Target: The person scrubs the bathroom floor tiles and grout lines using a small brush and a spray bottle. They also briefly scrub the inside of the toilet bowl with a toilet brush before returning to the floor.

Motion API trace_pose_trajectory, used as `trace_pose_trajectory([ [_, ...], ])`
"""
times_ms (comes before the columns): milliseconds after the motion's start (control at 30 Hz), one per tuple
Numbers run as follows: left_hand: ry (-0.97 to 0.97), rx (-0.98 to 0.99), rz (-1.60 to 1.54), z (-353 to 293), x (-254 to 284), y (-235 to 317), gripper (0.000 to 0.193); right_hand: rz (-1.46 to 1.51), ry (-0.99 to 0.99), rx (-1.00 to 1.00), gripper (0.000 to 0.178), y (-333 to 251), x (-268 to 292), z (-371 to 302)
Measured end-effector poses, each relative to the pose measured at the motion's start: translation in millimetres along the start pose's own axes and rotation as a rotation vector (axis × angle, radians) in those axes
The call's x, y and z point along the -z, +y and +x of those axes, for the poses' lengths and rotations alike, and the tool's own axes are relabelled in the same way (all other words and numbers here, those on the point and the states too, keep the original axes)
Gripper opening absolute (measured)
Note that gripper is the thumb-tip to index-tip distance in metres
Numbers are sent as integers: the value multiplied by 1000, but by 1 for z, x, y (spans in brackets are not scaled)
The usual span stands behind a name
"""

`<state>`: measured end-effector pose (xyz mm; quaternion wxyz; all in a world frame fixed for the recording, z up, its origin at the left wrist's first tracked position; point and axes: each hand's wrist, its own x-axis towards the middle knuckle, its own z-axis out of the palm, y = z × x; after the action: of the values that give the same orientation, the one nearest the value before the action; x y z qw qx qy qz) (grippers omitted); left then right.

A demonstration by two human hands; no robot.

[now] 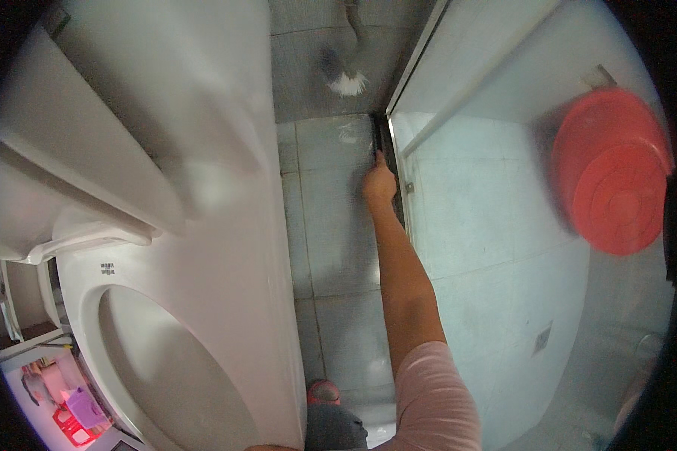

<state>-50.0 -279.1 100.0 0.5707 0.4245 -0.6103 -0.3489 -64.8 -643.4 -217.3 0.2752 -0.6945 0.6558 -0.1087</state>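
My right hand is stretched far forward and down, low beside the floor. The index finger points ahead along the dark sill at the foot of a glass shower panel. The other fingers are curled, and whatever they hold, if anything, is hidden beneath the hand. A pink short sleeve covers my upper arm. Only a sliver of skin shows at the lower edge; my left hand itself is out of the picture.
Left stands a white toilet with its lid raised. Grey floor tiles lie between it and the glass. Ahead, a bent grey tube hangs above a white frayed tuft. A red bucket shows right.
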Motion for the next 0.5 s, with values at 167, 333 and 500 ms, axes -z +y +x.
trace_pose_trajectory([
  [167, -12, 17, 9, -7, 2, 4, 18, -6, -116, 296, 40, -16, -14, -33],
  [333, -21, 26, 7, -8, 3, 5, 19, 120, -26, 132, 42, -12, -38, -32],
  [500, 34, 34, -11, -6, -5, 3, 19, 39, -187, 414, 43, -65, -85, -73],
])
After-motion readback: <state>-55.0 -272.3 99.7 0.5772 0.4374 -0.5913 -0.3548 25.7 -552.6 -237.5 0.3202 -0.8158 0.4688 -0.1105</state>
